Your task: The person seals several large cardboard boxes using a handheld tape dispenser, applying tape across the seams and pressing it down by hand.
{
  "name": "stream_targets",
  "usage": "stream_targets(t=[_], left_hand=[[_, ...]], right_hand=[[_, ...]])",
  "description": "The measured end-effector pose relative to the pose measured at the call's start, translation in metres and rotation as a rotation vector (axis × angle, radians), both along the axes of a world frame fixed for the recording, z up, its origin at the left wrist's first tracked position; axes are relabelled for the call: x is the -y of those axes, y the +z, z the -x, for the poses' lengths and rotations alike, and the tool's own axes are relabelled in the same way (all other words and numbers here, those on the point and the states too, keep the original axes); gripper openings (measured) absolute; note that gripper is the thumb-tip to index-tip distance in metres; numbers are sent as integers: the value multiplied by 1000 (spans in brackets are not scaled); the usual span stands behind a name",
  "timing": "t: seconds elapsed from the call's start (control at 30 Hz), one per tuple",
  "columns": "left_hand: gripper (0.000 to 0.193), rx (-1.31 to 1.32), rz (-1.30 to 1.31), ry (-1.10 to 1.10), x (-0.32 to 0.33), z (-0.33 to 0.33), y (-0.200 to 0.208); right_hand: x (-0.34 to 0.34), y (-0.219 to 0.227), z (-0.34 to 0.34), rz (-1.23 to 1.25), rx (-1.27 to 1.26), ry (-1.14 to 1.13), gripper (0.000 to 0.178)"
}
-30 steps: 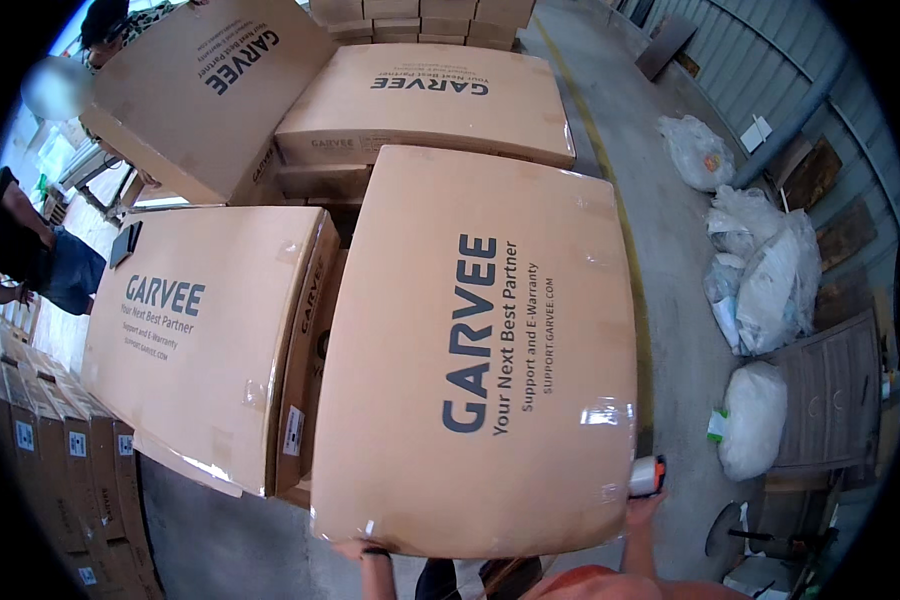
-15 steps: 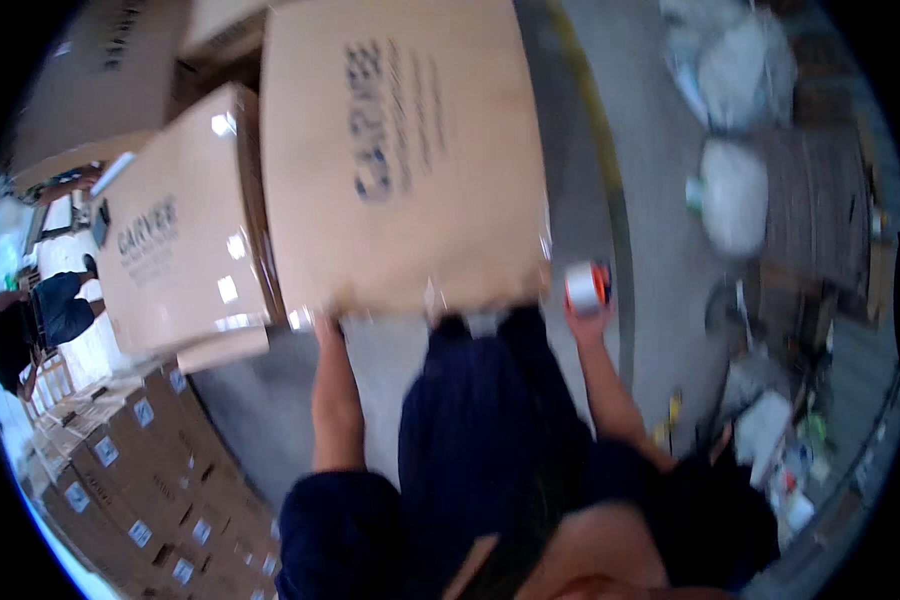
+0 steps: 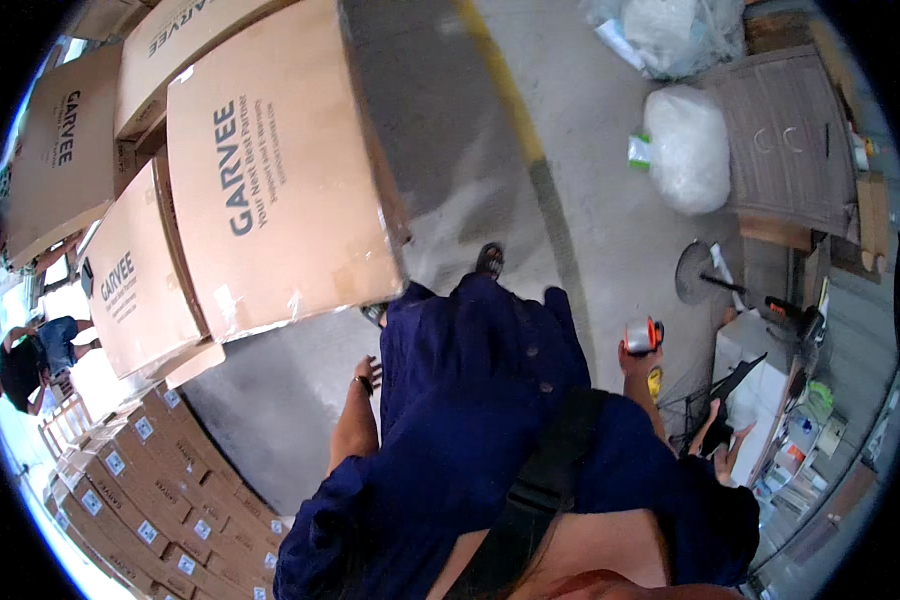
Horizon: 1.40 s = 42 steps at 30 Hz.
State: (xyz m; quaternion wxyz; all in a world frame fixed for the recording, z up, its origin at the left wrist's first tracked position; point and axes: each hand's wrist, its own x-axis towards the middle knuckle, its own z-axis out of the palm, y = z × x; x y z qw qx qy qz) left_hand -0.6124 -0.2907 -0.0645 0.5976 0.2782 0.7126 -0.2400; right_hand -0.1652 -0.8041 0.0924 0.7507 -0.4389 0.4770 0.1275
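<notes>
The tape dispenser (image 3: 644,337) is gripped by the right hand (image 3: 634,360) at the body's (image 3: 490,370) right side, and the left hand (image 3: 366,373) is held empty, fingers parted, near the large carton (image 3: 295,170), whose closest corner might be bumped if the body is turned too tightly.

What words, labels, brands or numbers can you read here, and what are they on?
I won't copy the wording, but here is where print stands:
Nearest large box: one big dark word, clear, with smaller lines beside it, the finest too small.
Lower left box: matching big word; small lines unreadable.
Upper left box: dark lettering.
Stacked cartons: white labels, too small to read.
</notes>
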Motion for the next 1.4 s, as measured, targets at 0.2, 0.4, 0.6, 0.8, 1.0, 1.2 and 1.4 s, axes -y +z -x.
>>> stream_targets(t=[0.2,0.4,0.6,0.8,1.0,1.2,1.4], left_hand=[[50,361,-207,-71,43,-213,63],[45,355,-479,114,-5,-287,82],[40,55,-360,413,-1,-264,30],[27,-255,-331,974,-29,-379,-4],[38,-345,-174,1696,-156,-488,-23],[56,-77,-295,2354,-232,-601,-18],[77,149,-195,2753,-252,-708,6]], right_hand=[[49,-11,-93,-14,3,42,44],[-72,-35,-213,-250,-103,375,53],[-270,29,-302,-414,-81,613,62],[-346,69,-406,-329,260,843,53],[-446,68,-537,-197,171,657,54],[-675,29,-661,-322,121,886,47],[-957,30,-694,-346,336,1600,59]])
